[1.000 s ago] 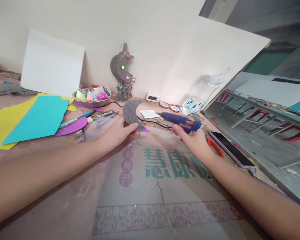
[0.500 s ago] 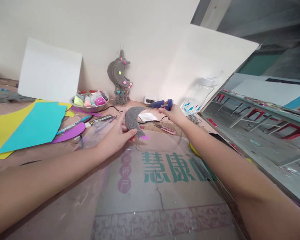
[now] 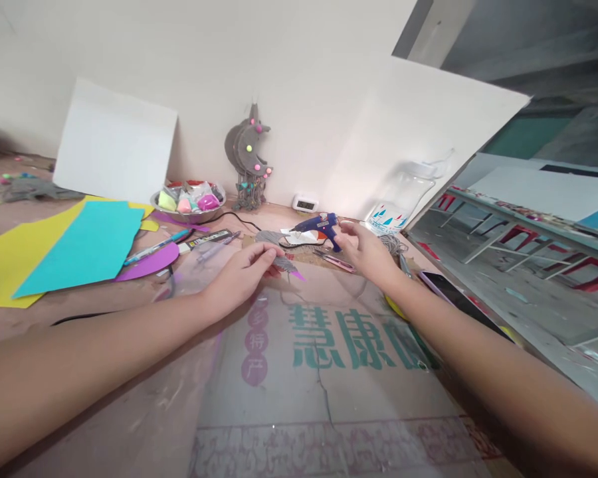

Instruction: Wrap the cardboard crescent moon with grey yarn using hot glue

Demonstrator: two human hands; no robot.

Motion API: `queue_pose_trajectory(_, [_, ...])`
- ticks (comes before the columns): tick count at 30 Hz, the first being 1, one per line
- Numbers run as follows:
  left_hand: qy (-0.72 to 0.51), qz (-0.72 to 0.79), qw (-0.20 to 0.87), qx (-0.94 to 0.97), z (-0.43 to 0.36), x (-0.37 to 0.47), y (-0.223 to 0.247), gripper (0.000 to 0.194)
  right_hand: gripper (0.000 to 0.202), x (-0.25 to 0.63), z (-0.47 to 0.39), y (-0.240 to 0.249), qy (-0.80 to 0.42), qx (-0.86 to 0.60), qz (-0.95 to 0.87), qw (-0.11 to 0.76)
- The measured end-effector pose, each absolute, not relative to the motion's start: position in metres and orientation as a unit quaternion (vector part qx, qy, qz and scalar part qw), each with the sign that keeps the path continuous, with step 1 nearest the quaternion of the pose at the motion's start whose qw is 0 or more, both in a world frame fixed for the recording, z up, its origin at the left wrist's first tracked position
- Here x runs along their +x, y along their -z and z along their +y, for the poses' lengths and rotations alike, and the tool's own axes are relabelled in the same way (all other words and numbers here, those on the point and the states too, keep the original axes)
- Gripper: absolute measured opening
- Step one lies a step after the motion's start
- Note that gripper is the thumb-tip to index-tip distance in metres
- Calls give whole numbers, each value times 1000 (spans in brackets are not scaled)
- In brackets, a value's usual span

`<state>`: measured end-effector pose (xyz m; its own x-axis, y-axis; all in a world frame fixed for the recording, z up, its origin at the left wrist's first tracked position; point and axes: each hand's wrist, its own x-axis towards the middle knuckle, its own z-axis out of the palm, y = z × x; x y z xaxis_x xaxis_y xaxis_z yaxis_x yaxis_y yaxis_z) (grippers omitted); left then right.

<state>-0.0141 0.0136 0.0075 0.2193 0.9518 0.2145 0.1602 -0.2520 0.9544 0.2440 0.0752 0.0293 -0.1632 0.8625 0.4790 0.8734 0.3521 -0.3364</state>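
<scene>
A crescent wrapped in grey yarn [image 3: 285, 263] is pinched in my left hand [image 3: 246, 269], with thumb and fingers over its middle. Tilted low over the plastic sheet, it shows a purple tip at its lower end. Just right of the blue glue gun [image 3: 315, 224] is my right hand [image 3: 366, 252], its fingers loosely bent and apart, with nothing visible in them. The gun rests on the table, nozzle pointing left above a white paper piece [image 3: 301, 238]. Pink-handled scissors [image 3: 335, 261] lie below it.
Behind stands a moon ornament [image 3: 249, 149] with coloured balls, beside a small digital clock [image 3: 305, 202]. A bowl of clay packs [image 3: 188, 202], cyan sheet [image 3: 82, 245] and pens [image 3: 157, 247] lie left. At right are a clear jar [image 3: 403, 196], yarn [image 3: 391, 244] and a phone [image 3: 461, 302].
My right hand has set the glue gun down and drawn slightly away from it. The crescent, upright before, has been tipped flatter in my left hand. The view has shifted a little.
</scene>
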Motion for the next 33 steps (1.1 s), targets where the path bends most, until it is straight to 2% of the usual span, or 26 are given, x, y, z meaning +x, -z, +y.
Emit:
queue_pose_trajectory(2, [-457,429,422,654,13,-14,-7,26,31,236,46,-26,-4,-544,-787,291])
queue_pose_trajectory(5, [-454,428,412,664,13,-15,-6,27,32,218,9,-19,-58,-505,-832,224])
queue_pose_trajectory(9, [-431,438,391,685,13,-15,-5,28,34,198,-10,-11,-64,-417,-883,203])
queue_pose_trajectory(14, [-397,439,378,712,9,-12,-9,29,18,197,-9,-8,-98,-354,-903,221])
queue_pose_trajectory(17, [-378,437,379,723,8,-11,-8,28,15,199,-12,-11,-126,-378,-878,267])
queue_pose_trajectory(22, [-363,457,349,733,7,-11,-5,34,15,200,-17,-15,-133,-396,-843,340])
queue_pose_trajectory(27, [-346,478,314,744,4,-11,-7,36,16,202,-11,-12,-133,-418,-828,350])
queue_pose_trajectory(33, [-349,465,309,753,3,-11,-10,27,17,207,-3,-10,-121,-449,-814,347])
